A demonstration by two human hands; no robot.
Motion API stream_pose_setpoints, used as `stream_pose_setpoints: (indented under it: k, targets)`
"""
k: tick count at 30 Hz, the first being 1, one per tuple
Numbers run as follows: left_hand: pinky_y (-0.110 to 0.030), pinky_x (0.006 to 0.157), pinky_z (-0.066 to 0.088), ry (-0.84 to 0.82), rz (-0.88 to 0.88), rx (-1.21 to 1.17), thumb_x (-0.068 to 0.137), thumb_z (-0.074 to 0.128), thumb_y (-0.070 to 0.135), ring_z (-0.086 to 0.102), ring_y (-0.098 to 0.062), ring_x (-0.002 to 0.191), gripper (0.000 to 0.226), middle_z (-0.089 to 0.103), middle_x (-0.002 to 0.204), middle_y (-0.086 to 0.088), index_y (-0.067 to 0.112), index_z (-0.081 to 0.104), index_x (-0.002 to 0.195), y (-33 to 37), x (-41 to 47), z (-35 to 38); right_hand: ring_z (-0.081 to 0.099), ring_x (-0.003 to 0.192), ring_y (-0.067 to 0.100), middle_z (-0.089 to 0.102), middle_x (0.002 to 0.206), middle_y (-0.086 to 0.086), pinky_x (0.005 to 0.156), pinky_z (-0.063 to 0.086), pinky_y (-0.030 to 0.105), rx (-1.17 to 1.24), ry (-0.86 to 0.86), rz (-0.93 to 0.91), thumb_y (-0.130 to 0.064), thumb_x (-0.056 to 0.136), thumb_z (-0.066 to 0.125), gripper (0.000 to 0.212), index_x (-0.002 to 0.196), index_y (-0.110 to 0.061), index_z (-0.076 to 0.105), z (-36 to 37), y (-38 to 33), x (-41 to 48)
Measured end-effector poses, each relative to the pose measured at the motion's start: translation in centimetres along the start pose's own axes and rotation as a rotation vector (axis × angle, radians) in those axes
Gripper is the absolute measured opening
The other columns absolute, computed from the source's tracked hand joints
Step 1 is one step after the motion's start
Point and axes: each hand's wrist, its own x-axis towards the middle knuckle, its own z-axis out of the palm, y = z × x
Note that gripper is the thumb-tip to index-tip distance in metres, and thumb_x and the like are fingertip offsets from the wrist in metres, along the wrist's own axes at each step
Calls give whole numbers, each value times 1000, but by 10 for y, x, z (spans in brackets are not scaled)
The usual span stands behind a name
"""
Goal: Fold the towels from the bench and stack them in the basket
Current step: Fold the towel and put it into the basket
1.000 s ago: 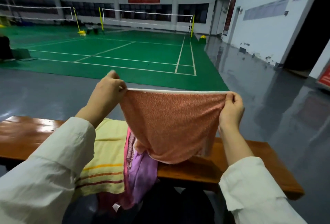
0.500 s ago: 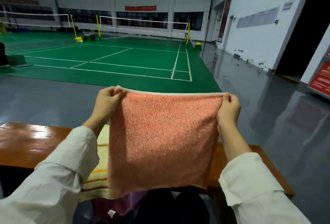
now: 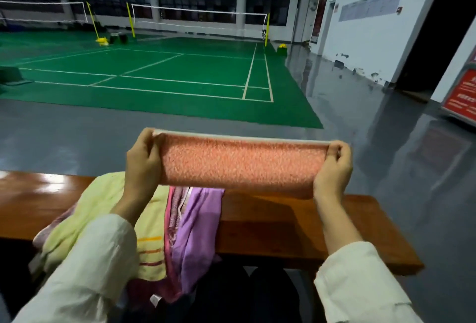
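Indoor sports hall: green badminton court (image 3: 154, 77) w/ white lines, 2 nets (image 3: 201, 17) at back, glossy grey floor (image 3: 64, 137) round it. Long brown wooden bench (image 3: 283, 224) across foreground. Pile on bench, left of centre, 3 towels: yellow-green striped towel (image 3: 103, 206), pink towel (image 3: 173, 209), purple towel (image 3: 198, 219), all hanging over near edge. 1 orange towel (image 3: 239, 165), narrow band, held above bench, stretched btwn 2 hands: left hand (image 3: 141, 165) grips left end, right hand (image 3: 332, 170) pinches right end, fingers curled round cloth.

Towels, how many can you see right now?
4: an orange towel gripped by the left hand and right hand; a yellow towel, pink towel and purple towel heaped on the bench; more may hide underneath.
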Motion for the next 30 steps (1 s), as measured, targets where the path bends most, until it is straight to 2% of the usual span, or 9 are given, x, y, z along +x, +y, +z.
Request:
stream_pose_setpoints:
  k: [3, 6, 13, 15, 18, 21, 24, 27, 30]
  targets:
    - [-33, 61, 32, -100, -41, 124, 98, 48, 10, 48, -15, 67, 11, 59, 76, -6, 14, 55, 91, -44, -60, 2, 45, 90, 17, 52, 94, 8, 71, 30, 19, -69, -19, 84, -8, 100, 42, 20, 104, 4, 57, -18, 64, -37]
    - [-31, 60, 29, -193, -151, 188, 98, 48, 10, 52, -21, 72, 11, 61, 77, -11, 11, 58, 92, -83, -111, 1, 45, 93, 18, 52, 97, 9, 73, 30, 18, -177, -47, 202, -6, 100, 41, 21, 107, 6, 57, -36, 117, -78]
    - [-26, 62, 25, -330, -318, 234, 97, 51, 17, 47, -17, 71, 16, 51, 70, 6, 11, 48, 83, -119, -141, 0, 54, 97, 19, 61, 109, 9, 75, 35, 25, -357, -255, 426, -22, 101, 43, 29, 114, -3, 60, -45, 155, -109]
    - [-25, 63, 25, -365, -309, 198, 97, 52, 15, 45, -9, 66, 22, 49, 69, 10, 20, 45, 76, -118, -136, 4, 55, 105, 23, 58, 116, 9, 79, 40, 29, -460, -342, 371, -21, 98, 48, 25, 115, -8, 59, -37, 150, -110]
    - [-26, 62, 30, -449, -284, 161, 94, 56, 15, 46, 0, 68, 24, 53, 71, 13, 28, 50, 75, -113, -122, 13, 48, 120, 21, 49, 131, 5, 97, 39, 30, -502, -512, 93, -24, 93, 58, 38, 129, -12, 53, -10, 128, -118]
    - [-18, 64, 37, -529, -247, 131, 89, 63, 16, 50, -1, 68, 9, 62, 76, 6, 21, 63, 81, -105, -110, 26, 43, 122, 6, 49, 136, -7, 97, 34, 18, -340, -916, 48, -32, 89, 64, 51, 136, -22, 46, 39, 103, -149]
    - [-14, 64, 39, -497, -261, -9, 85, 68, 11, 51, 2, 65, 14, 61, 73, 8, 20, 61, 77, -101, -100, 34, 54, 108, 5, 60, 121, -7, 85, 40, 15, -206, -1123, 241, -30, 86, 68, 43, 127, -26, 54, 83, 102, -173]
    - [-23, 66, 43, -420, -355, -43, 90, 63, 16, 53, -5, 65, 16, 62, 66, 7, 15, 64, 74, -121, -89, 33, 62, 87, 15, 69, 91, -4, 77, 47, 36, -262, -1065, 157, -32, 85, 67, 16, 96, -20, 65, 110, 116, -173]
    - [-35, 72, 50, -333, -520, -54, 94, 57, 18, 59, -13, 69, 20, 66, 71, 4, 16, 67, 77, -146, -76, 32, 62, 90, 24, 70, 93, 4, 78, 46, 37, -300, -979, 64, -30, 91, 61, 14, 90, -16, 61, 125, 123, -165]
